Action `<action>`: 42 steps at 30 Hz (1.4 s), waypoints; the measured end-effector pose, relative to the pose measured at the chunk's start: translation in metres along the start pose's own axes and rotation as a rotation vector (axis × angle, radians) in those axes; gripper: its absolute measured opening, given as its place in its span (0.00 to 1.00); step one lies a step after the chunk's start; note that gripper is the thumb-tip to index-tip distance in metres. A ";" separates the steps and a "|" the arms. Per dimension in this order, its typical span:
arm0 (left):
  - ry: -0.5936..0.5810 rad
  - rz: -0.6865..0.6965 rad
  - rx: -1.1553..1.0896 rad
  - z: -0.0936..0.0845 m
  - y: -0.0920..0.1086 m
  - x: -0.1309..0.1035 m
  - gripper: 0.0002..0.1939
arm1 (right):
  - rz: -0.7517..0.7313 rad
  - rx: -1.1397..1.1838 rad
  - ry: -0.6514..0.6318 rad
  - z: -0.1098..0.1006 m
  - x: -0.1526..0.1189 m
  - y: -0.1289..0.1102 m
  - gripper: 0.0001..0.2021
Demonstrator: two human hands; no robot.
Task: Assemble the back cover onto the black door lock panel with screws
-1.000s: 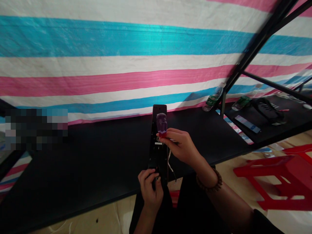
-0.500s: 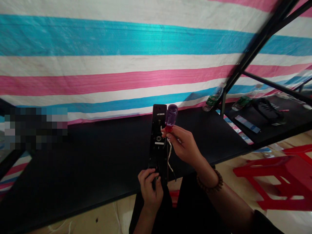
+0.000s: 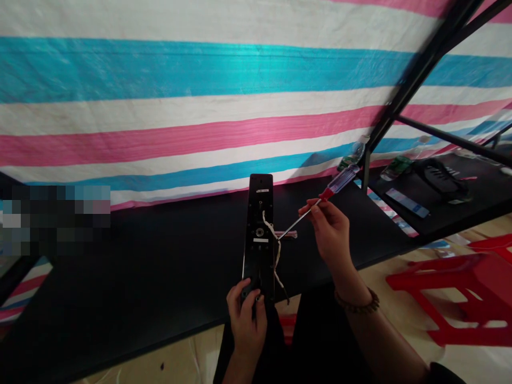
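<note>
A long black lock panel (image 3: pixel 260 213), with screw heads and white labels on its face, lies lengthwise across the table's front edge. My left hand (image 3: pixel 247 320) is closed over its near end, fingertips on the surface. A white cable (image 3: pixel 277 256) runs along the panel's right side. My right hand (image 3: pixel 330 226) pinches a screwdriver (image 3: pixel 340 181) near its red collar. The screwdriver's clear purplish handle points up and right, and its metal shaft slants down to the panel's right edge, by the cable. A small pinkish stick-like thing (image 3: pixel 288 234) lies beside the panel.
The black table (image 3: pixel 160 256) spans the front, against a striped tarp (image 3: pixel 200 69). A plastic bottle (image 3: pixel 358 149) stands by the black metal frame (image 3: pixel 420 80). On the right-hand table are another bottle (image 3: pixel 396 168), a phone (image 3: pixel 408 203) and a black shoe-like thing (image 3: pixel 440 178). Red stools (image 3: pixel 472 288) stand below.
My right hand has moved right, away from above the panel. The screwdriver has swung from upright to slanted, its shaft now visible. My left hand stays at the panel's near end.
</note>
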State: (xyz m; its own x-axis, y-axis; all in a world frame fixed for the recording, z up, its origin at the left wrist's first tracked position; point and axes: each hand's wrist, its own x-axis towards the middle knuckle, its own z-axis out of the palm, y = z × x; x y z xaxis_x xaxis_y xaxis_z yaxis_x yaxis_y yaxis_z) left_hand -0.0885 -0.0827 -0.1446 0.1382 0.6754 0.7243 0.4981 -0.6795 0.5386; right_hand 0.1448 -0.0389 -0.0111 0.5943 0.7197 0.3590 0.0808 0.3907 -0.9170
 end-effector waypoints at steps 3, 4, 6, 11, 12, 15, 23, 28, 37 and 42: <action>0.042 -0.012 0.026 0.000 0.001 0.001 0.08 | 0.054 0.052 0.073 -0.014 0.000 0.012 0.10; 0.046 -0.015 0.047 -0.001 0.001 0.001 0.08 | 0.072 0.073 0.091 -0.018 -0.001 0.014 0.09; 0.030 -0.024 0.076 -0.002 0.002 0.002 0.08 | 0.100 0.109 0.117 -0.024 -0.003 0.018 0.09; -0.116 -0.109 0.051 -0.006 0.007 0.003 0.07 | 0.129 0.158 0.171 -0.031 -0.005 0.022 0.09; -0.153 -0.139 0.048 -0.007 0.008 0.003 0.08 | 0.132 0.166 0.178 -0.031 -0.005 0.023 0.09; -0.244 -0.228 0.029 -0.011 0.009 0.008 0.12 | 0.139 0.184 0.188 -0.030 -0.006 0.025 0.09; -0.425 -0.185 0.077 0.002 0.004 0.017 0.35 | 0.251 0.368 0.318 -0.024 -0.010 0.035 0.11; -0.419 -0.176 0.119 0.023 0.007 0.017 0.40 | 0.272 0.439 0.336 -0.022 -0.012 0.034 0.11; -0.176 -0.306 -0.132 -0.017 0.032 0.078 0.20 | 0.365 0.506 0.330 -0.006 -0.027 0.027 0.10; -0.269 -0.375 -0.280 -0.018 0.049 0.110 0.09 | 0.422 0.586 0.326 0.015 -0.042 0.016 0.12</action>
State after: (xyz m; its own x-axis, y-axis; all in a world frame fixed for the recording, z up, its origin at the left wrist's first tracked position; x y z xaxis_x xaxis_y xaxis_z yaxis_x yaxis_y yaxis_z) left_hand -0.0640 -0.0468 -0.0303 0.2277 0.9108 0.3442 0.3129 -0.4032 0.8599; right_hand 0.1093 -0.0548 -0.0386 0.6924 0.7056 -0.1509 -0.5845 0.4258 -0.6907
